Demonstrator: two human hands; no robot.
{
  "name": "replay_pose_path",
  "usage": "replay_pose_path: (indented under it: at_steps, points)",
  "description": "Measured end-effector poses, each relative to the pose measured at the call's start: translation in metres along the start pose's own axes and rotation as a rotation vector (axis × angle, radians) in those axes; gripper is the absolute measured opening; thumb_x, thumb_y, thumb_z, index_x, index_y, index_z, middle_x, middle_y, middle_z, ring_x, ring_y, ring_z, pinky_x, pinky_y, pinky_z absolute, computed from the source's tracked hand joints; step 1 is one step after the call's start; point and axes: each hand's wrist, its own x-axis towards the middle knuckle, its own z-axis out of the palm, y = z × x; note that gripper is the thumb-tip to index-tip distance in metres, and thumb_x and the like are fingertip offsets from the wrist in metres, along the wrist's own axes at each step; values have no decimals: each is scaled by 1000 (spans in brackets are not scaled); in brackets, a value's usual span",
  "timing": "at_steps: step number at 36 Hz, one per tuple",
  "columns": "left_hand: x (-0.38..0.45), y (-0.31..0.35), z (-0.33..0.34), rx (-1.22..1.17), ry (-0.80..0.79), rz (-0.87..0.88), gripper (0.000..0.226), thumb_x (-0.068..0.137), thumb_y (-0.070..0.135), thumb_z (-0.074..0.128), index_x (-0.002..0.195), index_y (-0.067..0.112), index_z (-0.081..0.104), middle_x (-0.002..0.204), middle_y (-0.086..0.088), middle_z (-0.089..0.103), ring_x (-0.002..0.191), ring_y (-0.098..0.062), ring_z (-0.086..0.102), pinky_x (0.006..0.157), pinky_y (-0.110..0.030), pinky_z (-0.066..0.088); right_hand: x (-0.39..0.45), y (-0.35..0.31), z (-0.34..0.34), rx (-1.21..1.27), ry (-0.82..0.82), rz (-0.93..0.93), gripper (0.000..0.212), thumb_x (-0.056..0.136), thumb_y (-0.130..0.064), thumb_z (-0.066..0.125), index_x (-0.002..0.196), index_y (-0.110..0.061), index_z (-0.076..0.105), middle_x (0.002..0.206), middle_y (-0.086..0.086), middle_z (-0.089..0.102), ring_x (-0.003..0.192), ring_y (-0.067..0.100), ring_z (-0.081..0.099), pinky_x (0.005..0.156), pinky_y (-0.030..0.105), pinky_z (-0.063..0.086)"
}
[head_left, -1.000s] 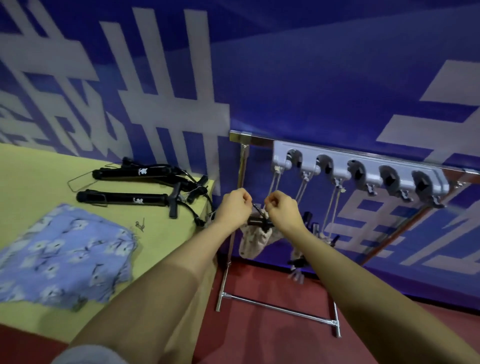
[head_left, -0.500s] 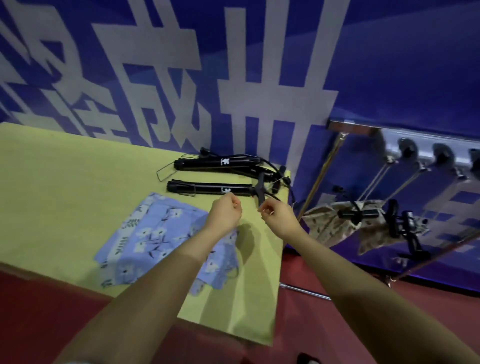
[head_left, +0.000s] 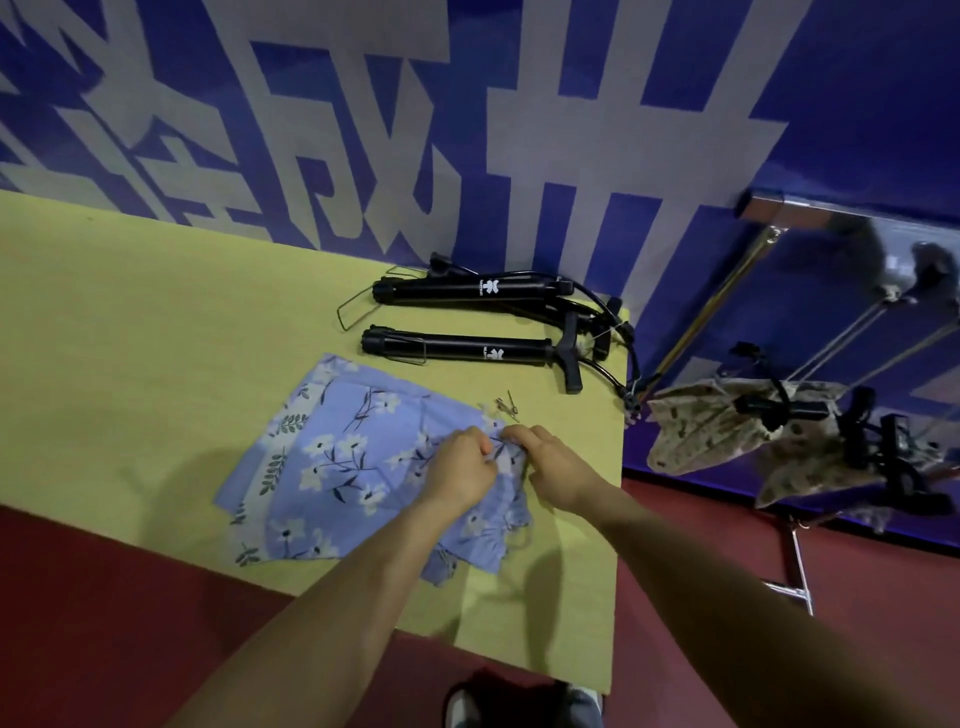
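A blue cloth with white flowers (head_left: 343, 457) lies crumpled on the yellow-green table (head_left: 130, 322). My left hand (head_left: 460, 470) and my right hand (head_left: 553, 467) sit side by side on its right edge, fingers curled into the fabric and pinching it between them. To the right, a beige patterned cloth (head_left: 717, 431) hangs from black clips (head_left: 779, 410) on a metal drying rack (head_left: 769, 208).
Two black hand pumps (head_left: 467, 345) with hoses lie at the table's far right corner. A small metal clip (head_left: 508, 404) lies just beyond my hands. A blue wall with white characters stands behind. The floor is red, and a shoe (head_left: 467, 706) shows at the bottom.
My hands left the clipped beige cloth on the rack, swung left over the table and came down on the blue flowered cloth, which they now pinch.
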Motion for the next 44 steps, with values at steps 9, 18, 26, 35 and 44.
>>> replay_pose_path:
  at_steps: [9,18,26,35,44]
  points:
    - [0,-3,-4,130,-71,78,18,86,25,52,75,11,48,83,-5,46,92,-33,54,74,-38,47,13,-7,-3,196,180,-16,25,85,-2,53,105,-5,67,102,14,60,93,27,58,83,34,44]
    - [-4,-1,-28,208,39,150,42,89,41,52,115,9,53,115,-10,49,112,-27,44,95,-37,39,25,-38,-23,424,261,67,24,87,-18,63,73,-1,57,70,15,58,66,18,49,62,33,39]
    - [-10,-3,-60,262,119,220,28,94,16,47,120,9,39,119,-11,44,77,-21,46,66,-34,36,31,-59,-39,397,299,1,11,84,-5,63,81,-8,54,72,5,54,57,13,47,56,23,37]
    - [-21,1,-74,637,-74,393,37,93,2,41,128,13,43,124,-8,41,83,-29,50,58,-35,32,32,-44,-41,125,274,38,16,83,-13,64,99,-13,59,99,5,61,83,25,57,73,42,50]
    - [1,2,-85,397,150,139,62,91,-1,47,147,11,22,144,-7,31,88,-31,58,58,-34,38,35,-28,-54,346,369,170,12,92,-16,55,97,-10,64,92,5,65,80,21,61,74,36,50]
